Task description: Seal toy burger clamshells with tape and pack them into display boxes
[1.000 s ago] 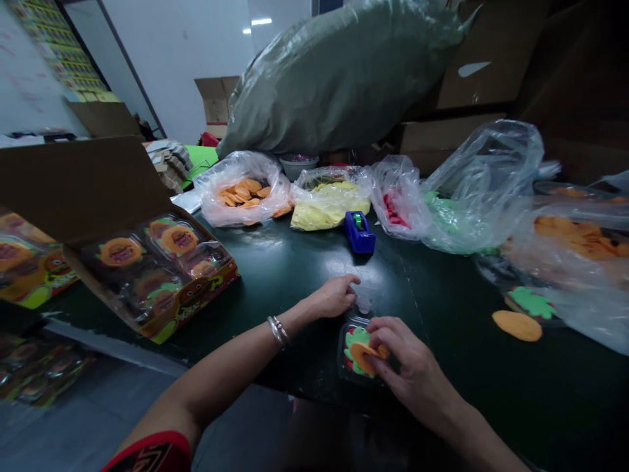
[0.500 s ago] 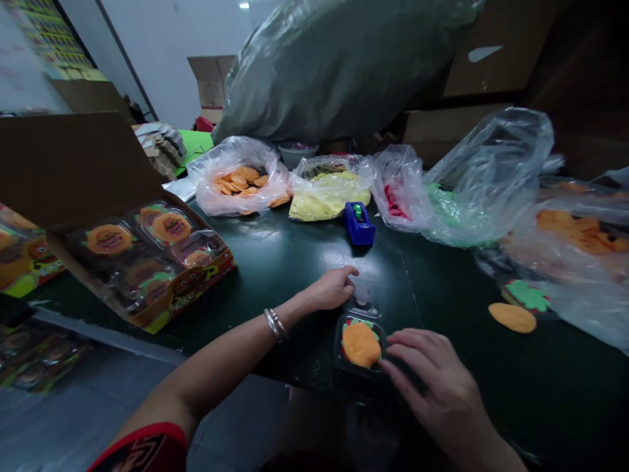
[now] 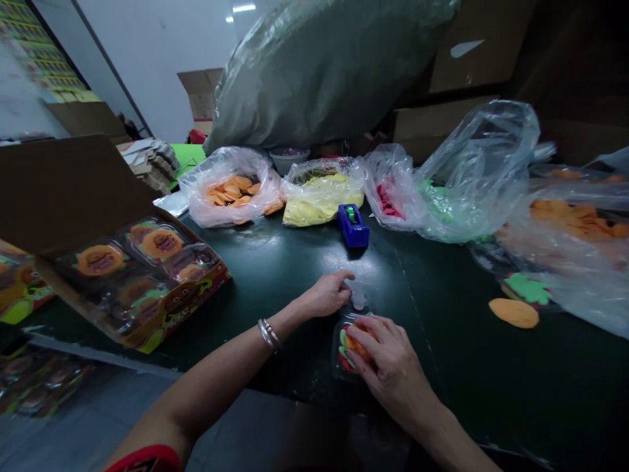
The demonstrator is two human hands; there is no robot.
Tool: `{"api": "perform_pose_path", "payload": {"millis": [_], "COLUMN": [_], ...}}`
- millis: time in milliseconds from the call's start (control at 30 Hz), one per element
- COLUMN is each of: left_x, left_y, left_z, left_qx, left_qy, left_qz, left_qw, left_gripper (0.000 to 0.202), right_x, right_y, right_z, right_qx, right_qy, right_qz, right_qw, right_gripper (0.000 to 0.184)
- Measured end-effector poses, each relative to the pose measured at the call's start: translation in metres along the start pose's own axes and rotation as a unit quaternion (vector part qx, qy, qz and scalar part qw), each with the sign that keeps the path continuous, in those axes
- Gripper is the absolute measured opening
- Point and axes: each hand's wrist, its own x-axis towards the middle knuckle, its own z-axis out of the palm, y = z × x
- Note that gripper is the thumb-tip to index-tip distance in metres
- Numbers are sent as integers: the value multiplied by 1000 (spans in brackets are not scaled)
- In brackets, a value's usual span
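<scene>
Right hand [image 3: 393, 354]: you are clamping thumb and fingers on an orange disc [image 3: 362, 342].
Orange disc: sitting, partly hidden by that hand, in a clear container [image 3: 337, 364] close to the near edge of the dark table [image 3: 275, 255].
Green leaf piece [image 3: 343, 347]: showing at the container's left side, red beside it.
Change: half a second ago your right hand was standing apart and the disc was covering most of the green; now you are holding the disc again and more green is showing. Judgement: its seating is not yet settled.
Left hand [image 3: 328, 295]: you are extending the index finger and curling the others, beside the container's opened lid [image 3: 358, 297]; whether they are touching it, you cannot tell here.
Loose orange piece [image 3: 514, 313]: lying toward the table's right end.
Tape dispenser [image 3: 354, 229]: standing short of the bags [image 3: 314, 203] lining the far edge.
Display box [image 3: 196, 292]: standing open at the left end, holding packed burgers.
</scene>
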Motion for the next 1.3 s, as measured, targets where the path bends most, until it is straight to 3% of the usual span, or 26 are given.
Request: {"api": "perform_pose_path", "payload": {"millis": [100, 233, 333, 600, 900, 1000, 1100, 1300], "left_x": [0, 2, 2, 3, 1, 0, 0, -4], "left_y": [-1, -3, -3, -4, -1, 0, 0, -2], "left_z": [0, 1, 2, 4, 2, 1, 1, 1], "left_qx": [-1, -2, 4, 10, 2, -4, -18, -45], "left_qy": [2, 4, 10, 22, 25, 29, 31, 64], "left_qz": [1, 5, 3, 0, -4, -8, -11, 2], "left_qw": [1000, 1000, 1000, 1000, 1000, 1000, 999, 997], "left_gripper": [46, 47, 47, 44, 43, 41, 35, 34], "right_x": [-5, -18, -26, -23, -3, -5, -19, -47], "right_y": [8, 19, 17, 12, 11, 14, 16, 18], "right_z": [-4, -10, -6, 1, -13, -20, -20, -1], "right_qx": [27, 12, -14, -30, 15, 19, 18, 62], "right_qy": [4, 25, 7, 6, -83, -100, -67, 15], "right_qz": [-4, 38, 44, 9, -32, -32, -1, 106], "right_qw": [1000, 999, 999, 999, 996, 994, 998, 992], "right_gripper": [26, 59, 79, 74, 62, 66, 77, 73]}}
